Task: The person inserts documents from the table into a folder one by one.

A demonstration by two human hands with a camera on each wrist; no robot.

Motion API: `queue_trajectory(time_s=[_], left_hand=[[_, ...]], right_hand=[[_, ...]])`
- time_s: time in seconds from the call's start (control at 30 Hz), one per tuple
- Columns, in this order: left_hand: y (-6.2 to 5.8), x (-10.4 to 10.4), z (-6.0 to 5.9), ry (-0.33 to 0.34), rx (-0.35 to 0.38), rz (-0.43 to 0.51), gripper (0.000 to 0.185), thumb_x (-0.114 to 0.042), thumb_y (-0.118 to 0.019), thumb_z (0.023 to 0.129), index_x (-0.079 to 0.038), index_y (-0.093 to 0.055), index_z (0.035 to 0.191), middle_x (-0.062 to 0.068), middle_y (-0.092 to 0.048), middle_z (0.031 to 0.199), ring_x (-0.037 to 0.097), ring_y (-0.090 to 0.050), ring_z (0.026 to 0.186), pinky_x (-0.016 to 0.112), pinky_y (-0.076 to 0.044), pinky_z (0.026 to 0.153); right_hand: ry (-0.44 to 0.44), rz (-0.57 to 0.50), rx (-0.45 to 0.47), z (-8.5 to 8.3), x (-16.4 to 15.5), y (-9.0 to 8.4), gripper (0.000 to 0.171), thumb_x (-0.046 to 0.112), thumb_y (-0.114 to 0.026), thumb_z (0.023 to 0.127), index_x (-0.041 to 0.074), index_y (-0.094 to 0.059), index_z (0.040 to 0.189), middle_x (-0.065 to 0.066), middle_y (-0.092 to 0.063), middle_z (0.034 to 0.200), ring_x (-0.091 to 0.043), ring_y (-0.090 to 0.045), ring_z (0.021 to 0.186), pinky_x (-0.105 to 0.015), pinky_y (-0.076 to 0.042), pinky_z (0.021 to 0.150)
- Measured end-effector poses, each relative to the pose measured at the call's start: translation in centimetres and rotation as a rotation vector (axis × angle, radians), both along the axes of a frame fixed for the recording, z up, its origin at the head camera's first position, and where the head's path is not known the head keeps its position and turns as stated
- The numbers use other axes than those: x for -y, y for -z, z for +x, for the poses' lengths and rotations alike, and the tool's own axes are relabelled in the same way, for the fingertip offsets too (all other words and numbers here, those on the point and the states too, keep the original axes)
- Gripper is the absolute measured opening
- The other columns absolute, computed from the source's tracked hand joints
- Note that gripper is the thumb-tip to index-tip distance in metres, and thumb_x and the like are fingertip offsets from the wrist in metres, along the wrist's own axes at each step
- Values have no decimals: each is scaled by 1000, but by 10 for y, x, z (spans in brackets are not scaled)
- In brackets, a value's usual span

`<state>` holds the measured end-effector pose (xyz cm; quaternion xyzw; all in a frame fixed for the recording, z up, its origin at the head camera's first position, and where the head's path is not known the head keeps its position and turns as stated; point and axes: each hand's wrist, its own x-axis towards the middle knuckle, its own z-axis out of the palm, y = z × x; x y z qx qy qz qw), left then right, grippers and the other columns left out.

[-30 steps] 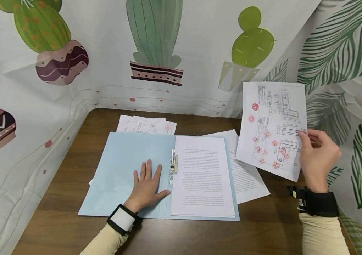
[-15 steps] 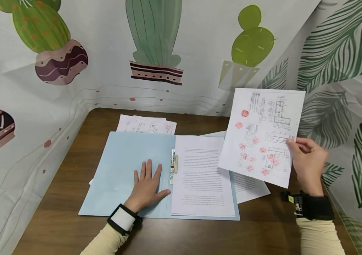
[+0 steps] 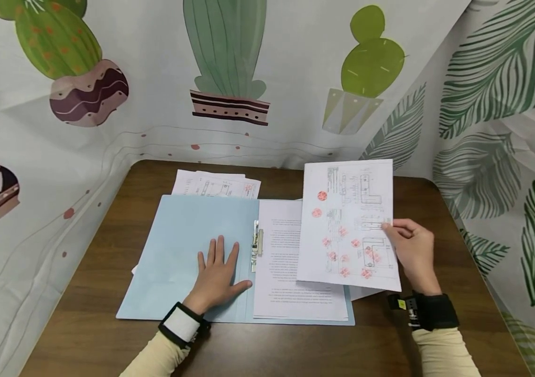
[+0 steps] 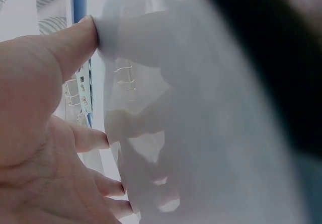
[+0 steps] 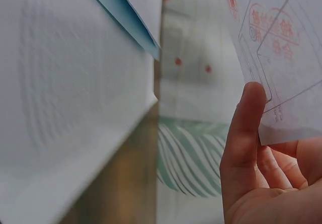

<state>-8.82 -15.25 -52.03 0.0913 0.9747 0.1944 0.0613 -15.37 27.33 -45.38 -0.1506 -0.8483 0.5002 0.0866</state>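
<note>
My right hand [image 3: 413, 251] pinches a printed drawing sheet with red stamps [image 3: 347, 225] by its right edge, holding it over the right half of the open light-blue folder [image 3: 192, 251]. The right wrist view shows the same stamped sheet [image 5: 271, 38] with my thumb [image 5: 246, 133] on it. My left hand [image 3: 217, 275] lies flat, fingers spread, on the folder's left flap beside the metal fastener [image 3: 256, 245]. A stack of text pages [image 3: 291, 272] sits in the folder's right half. In the left wrist view the palm [image 4: 45, 148] rests on the folder close to the fastener [image 4: 75, 93].
More drawing sheets [image 3: 215, 186] poke out behind the folder's top edge. Another white page [image 3: 366, 292] lies under the held sheet at the right. The brown table [image 3: 295, 345] is closed in by cactus-print [image 3: 229, 63] and leaf-print cloth walls [image 3: 508, 131].
My right hand has brought the stamped sheet leftward and down, from beside the folder to over its right half. The left hand has stayed put.
</note>
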Motion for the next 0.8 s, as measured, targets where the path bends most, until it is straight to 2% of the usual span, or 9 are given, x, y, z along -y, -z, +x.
queue_trajectory(time_s=[0.1,0.4,0.8], left_hand=[[0,0,0,-1,3,1,98,-50,-82,84,2,-39,156,37,-13,164,55,-7,152,79,-9,111],[0,0,-1,0,5,-1,98,-50,-81,84,2,-38,156,36,-12,164,55,-6,152,79,-8,111],[-2,-2,-1,3,10,-5,98,-50,-81,84,2,-39,156,36,-13,164,56,-6,152,80,-8,111]], right_hand=[[-47,5,26,4,10,11,32,33,-71,98,5,-73,115,-14,-76,100,-16,-73,72,-27,-57,58],[-87,-29,99,11,31,34,32,31,-74,97,4,-72,114,-18,-76,103,-19,-73,73,-28,-57,59],[-127,-46,168,15,55,43,28,25,-74,97,2,-72,113,-16,-77,100,-19,-72,72,-27,-55,58]])
